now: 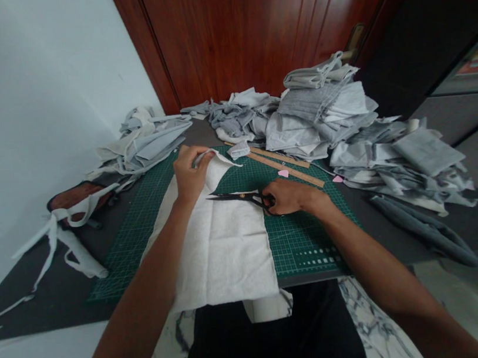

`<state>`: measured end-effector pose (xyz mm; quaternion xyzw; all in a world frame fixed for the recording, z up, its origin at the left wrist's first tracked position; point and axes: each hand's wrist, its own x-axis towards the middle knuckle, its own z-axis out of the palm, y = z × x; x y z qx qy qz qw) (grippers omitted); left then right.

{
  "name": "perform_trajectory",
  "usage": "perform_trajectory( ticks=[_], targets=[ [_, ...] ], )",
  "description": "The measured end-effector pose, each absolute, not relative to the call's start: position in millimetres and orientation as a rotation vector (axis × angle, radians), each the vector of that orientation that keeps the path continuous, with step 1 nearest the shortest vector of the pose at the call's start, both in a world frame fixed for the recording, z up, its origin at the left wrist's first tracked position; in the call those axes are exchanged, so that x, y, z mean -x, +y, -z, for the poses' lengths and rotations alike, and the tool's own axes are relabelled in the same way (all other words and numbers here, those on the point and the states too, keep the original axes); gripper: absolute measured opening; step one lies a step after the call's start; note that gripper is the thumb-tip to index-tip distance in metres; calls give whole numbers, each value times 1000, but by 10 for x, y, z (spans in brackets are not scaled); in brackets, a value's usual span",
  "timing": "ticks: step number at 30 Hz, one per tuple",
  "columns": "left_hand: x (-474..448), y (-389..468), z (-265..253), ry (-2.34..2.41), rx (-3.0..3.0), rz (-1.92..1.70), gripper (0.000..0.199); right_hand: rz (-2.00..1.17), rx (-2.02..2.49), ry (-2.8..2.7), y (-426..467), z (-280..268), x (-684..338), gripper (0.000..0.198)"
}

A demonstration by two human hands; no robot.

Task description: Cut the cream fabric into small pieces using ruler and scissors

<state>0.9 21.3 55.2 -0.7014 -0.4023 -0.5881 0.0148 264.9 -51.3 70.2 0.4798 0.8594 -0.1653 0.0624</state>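
Note:
A pale off-white cloth (227,252) lies over the green cutting mat (299,230), its near end at the table's front edge. My left hand (192,171) pinches a lifted flap of this cloth near its far side. Black scissors (241,196) are gripped in my right hand (288,194), fingers wrapped round the handles. Their blades point left across the cloth, below the raised flap, and look nearly closed. A cut edge runs along the blades on the right part of the cloth.
Two wooden rulers (291,168) and pink chalk pieces (283,173) lie beyond my right hand. Grey fabric piles stand at the back (313,109), right (409,155) and left (140,142). Fabric strips (75,249) and a brown pouch-like item (75,201) lie at left.

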Motion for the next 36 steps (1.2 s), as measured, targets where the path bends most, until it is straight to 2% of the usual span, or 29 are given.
perform_trajectory(
  ticks=[8, 16, 22, 29, 34, 36],
  targets=[
    [-114, 160, -557, -1127, 2347, 1832, 37, 451, -1420, 2595, -430, -761, -2459, 21],
    [-90, 180, -559, -1216, 2366, 1834, 45, 427, -1379, 2603, -325, -827, -2294, 23],
    [-105, 157, -583, -1208, 2420, 1846, 41, 460, -1358, 2594, -276, -851, -2171, 26],
    [-102, 154, -611, -1191, 2540, 1837, 36, 270, -1400, 2624, -364, -779, -2088, 28],
    [52, 297, -719, -1159, 3006, 1512, 36, 257, -1414, 2646, -400, -743, -2110, 30],
    [265, 401, -725, -1214, 3104, 1313, 47, 271, -1426, 2654, -400, -735, -2117, 30]
  ],
)
